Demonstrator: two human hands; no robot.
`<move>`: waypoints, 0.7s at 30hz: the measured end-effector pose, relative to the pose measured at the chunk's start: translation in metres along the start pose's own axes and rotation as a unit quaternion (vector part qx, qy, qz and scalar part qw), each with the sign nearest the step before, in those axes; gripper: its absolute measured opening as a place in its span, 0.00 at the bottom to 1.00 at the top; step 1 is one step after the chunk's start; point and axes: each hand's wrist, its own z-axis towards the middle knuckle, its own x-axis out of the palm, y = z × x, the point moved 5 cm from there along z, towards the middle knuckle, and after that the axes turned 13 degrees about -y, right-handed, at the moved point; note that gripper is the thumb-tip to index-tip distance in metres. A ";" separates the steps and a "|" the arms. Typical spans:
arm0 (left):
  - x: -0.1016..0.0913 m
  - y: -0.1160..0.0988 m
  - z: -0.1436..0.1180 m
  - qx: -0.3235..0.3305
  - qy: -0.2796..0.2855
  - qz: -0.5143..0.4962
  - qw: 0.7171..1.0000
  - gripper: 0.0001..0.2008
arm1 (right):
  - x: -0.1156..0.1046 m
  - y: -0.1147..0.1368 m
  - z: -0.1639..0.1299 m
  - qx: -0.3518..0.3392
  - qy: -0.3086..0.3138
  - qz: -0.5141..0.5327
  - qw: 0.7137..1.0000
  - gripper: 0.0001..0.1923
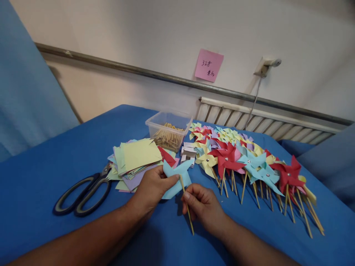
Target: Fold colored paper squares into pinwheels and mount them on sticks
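Observation:
My left hand (pixel 151 188) is closed on a light blue paper pinwheel (pixel 180 170), its thumb pressed near the middle of the paper. A thin wooden stick (pixel 189 216) runs down from the pinwheel's centre, tilted toward me. Around the upper part of that stick, the fingers of my right hand (pixel 205 207) are pinched. To the left lies a stack of coloured paper squares (pixel 141 153), yellow on top, with a red piece beside it. Large dark-handled scissors (pixel 83 195) rest with their blades partly hidden by the papers.
Many finished pinwheels (pixel 226 159) on sticks lie in rows at the right. A clear plastic box (pixel 169 127) of wooden sticks stands behind the papers, a small white box (pixel 188 152) beside it. Blue cloth (pixel 83 147) covers the table; a radiator (pixel 266 120) is behind.

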 end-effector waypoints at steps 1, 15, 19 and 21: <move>0.001 0.000 -0.001 -0.004 0.002 -0.003 1.000 0.12 | 0.000 0.000 0.000 0.000 -0.001 -0.001 1.000 0.24; 0.001 -0.001 0.001 -0.022 -0.009 -0.004 1.000 0.12 | 0.001 -0.002 0.000 -0.007 -0.007 -0.018 1.000 0.25; 0.002 -0.001 0.001 -0.030 -0.008 -0.002 1.000 0.12 | 0.001 -0.003 0.000 -0.004 -0.015 -0.021 1.000 0.24; 0.001 0.000 0.002 -0.030 -0.007 -0.003 1.000 0.12 | 0.000 -0.003 0.000 -0.012 -0.021 -0.025 0.999 0.24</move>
